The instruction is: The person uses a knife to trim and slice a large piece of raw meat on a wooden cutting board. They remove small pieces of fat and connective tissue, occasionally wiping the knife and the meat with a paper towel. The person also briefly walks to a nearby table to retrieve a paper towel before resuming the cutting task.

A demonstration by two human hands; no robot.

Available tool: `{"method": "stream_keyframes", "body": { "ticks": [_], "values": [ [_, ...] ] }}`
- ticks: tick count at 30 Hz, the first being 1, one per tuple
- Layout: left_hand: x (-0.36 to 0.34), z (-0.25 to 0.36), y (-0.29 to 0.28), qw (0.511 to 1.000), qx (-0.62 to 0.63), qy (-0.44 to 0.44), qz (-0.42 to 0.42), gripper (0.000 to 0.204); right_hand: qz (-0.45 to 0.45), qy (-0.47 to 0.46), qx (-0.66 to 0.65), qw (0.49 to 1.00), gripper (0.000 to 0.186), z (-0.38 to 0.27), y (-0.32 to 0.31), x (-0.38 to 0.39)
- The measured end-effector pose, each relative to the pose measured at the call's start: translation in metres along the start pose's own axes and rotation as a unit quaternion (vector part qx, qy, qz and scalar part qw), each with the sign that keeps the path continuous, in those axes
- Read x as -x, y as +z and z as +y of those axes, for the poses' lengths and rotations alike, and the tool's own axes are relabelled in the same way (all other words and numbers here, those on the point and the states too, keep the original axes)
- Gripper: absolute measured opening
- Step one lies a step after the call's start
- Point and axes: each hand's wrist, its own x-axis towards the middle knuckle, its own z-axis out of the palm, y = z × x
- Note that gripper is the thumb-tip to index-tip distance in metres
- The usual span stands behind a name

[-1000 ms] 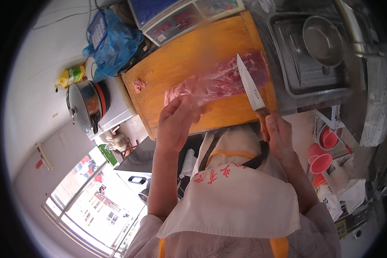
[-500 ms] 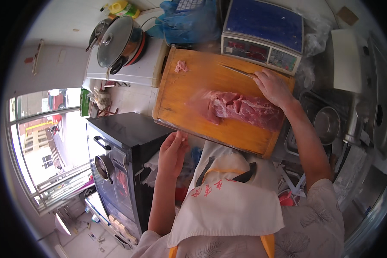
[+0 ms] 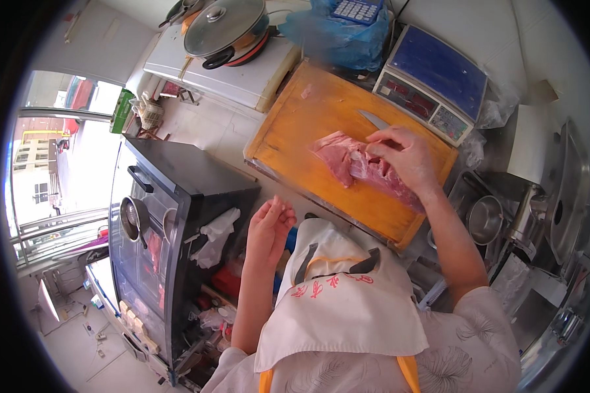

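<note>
On the wooden cutting board (image 3: 295, 124) lies a long slab of raw red meat (image 3: 347, 160), cut and folded at its left end. My right hand (image 3: 406, 160) is over the slab, thumb and fingertips pinched at its upper edge. Just beyond that hand, a knife (image 3: 373, 120) rests on the board; only its blade shows, the handle being hidden. My left hand (image 3: 272, 221) hangs off the board's near edge, its fingers loosely curled and apart, with nothing visible in them. A small meat scrap (image 3: 307, 90) sits toward the board's far left corner.
Behind the board stand a blue-topped scale (image 3: 439, 72) and a blue plastic bag (image 3: 347, 42) with a calculator on it. A lidded pan (image 3: 226, 29) is at the far left. A dark cabinet (image 3: 183, 170) stands left; a metal bowl (image 3: 485, 219) lies right.
My right hand has left the knife and come down onto the meat. The left hand stays off the board, fingers slightly looser. The whole view has shifted.
</note>
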Motion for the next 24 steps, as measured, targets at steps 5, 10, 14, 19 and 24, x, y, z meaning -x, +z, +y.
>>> {"method": "stream_keyframes", "body": {
  "ticks": [5,10,14,19,24],
  "values": [
    [-0.012,0.042,0.015,0.994,0.020,0.033,-0.100,0.014,-0.086,0.043,-0.264,0.960,0.037,-0.073,0.108,0.014],
    [-0.004,0.073,-0.021,0.986,0.056,0.014,-0.157,0.010,-0.145,0.025,-0.160,0.976,0.042,-0.107,0.175,0.012],
    [-0.003,0.082,-0.061,0.985,0.079,-0.037,-0.152,0.013,-0.180,-0.005,-0.076,0.981,0.040,-0.115,0.211,0.003],
    [-0.048,0.067,-0.084,0.965,0.180,-0.118,-0.150,0.024,-0.173,0.017,-0.109,0.979,0.028,-0.100,0.238,-0.014],
    [-0.080,0.063,-0.058,0.975,0.194,-0.107,-0.027,0.044,-0.118,-0.063,0.059,0.989,0.017,-0.060,0.230,-0.057]
  ]
}}
